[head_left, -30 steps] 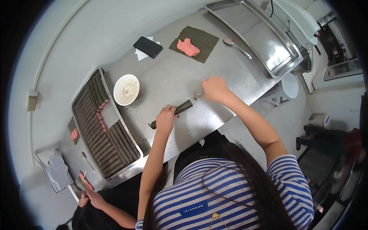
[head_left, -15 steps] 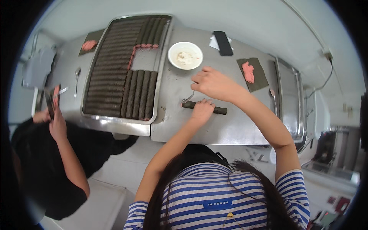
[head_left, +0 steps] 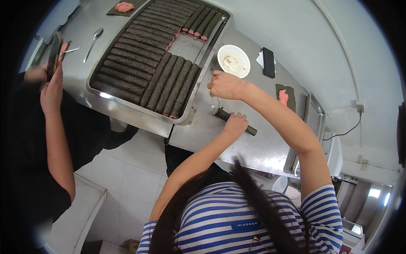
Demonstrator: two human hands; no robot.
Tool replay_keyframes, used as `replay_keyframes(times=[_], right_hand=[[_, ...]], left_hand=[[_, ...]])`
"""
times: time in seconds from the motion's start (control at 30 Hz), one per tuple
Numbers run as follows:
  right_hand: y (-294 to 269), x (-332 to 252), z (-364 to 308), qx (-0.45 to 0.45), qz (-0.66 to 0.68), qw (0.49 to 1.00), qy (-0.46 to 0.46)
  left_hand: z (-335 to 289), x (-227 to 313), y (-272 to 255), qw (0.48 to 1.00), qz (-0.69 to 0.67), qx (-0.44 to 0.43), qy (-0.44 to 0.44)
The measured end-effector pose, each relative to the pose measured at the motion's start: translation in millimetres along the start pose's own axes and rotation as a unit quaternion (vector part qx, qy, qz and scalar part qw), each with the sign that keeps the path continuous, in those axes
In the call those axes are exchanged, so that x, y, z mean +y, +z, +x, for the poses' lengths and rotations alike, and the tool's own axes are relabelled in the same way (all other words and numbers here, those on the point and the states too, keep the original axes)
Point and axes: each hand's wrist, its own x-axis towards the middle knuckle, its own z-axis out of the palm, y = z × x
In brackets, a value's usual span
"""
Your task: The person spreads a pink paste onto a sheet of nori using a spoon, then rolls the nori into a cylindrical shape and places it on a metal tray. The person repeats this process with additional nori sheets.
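My left hand (head_left: 236, 123) rests with curled fingers on the middle of a dark green seaweed roll (head_left: 251, 130), which lies slantwise on the metal table. Over the roll's far left end, my right hand (head_left: 226, 84) is closed around a spoon (head_left: 218, 101), its lower part pointing down to that end. Most of the handle is hidden in my fist. Just beyond my right hand stands a white bowl (head_left: 234, 60) with cloudy liquid and bits in it.
Left of my hands, a big metal tray (head_left: 186, 46) holds rows of seaweed rolls (head_left: 173, 84) with pink ends. Farther right lie a black phone (head_left: 268, 62) and pink filling (head_left: 283, 96) on a seaweed sheet. A co-worker at left holds a phone (head_left: 55, 55) near another spoon (head_left: 94, 42).
The whole view has turned and shifted, so the tray and table sit at a different slant. My left hand stays on the roll, and my right hand still grips the spoon at its end.
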Motion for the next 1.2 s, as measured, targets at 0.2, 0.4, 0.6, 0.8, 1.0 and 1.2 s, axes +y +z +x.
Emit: replay_keyframes(times=[0.2, 0.4, 0.6, 0.8, 1.0, 1.2], right_hand=[[2, 4, 15, -0.051, -0.034, 0.998, 0.012], [-5, 14, 16, -0.041, -0.07, 0.997, 0.02], [-13, 6, 17, -0.078, -0.009, 0.996, 0.035], [-7, 8, 10, -0.054, -0.044, 0.996, 0.051], [-12, 25, -10, -0.038, 0.009, 0.991, 0.125], [35, 5, -127, 0.126, 0.46, 0.805, 0.354]], left_hand=[[1, 0, 3, 1.0, 0.01, -0.008, -0.011], [2, 2, 5, 1.0, -0.003, -0.003, -0.018], [2, 0, -1, 1.0, 0.005, -0.022, -0.013], [1, 0, 0, 1.0, 0.007, -0.011, -0.012], [1, 0, -2, 1.0, 0.006, -0.012, -0.005], [-6, -8, 5, 0.997, 0.011, 0.053, 0.061]])
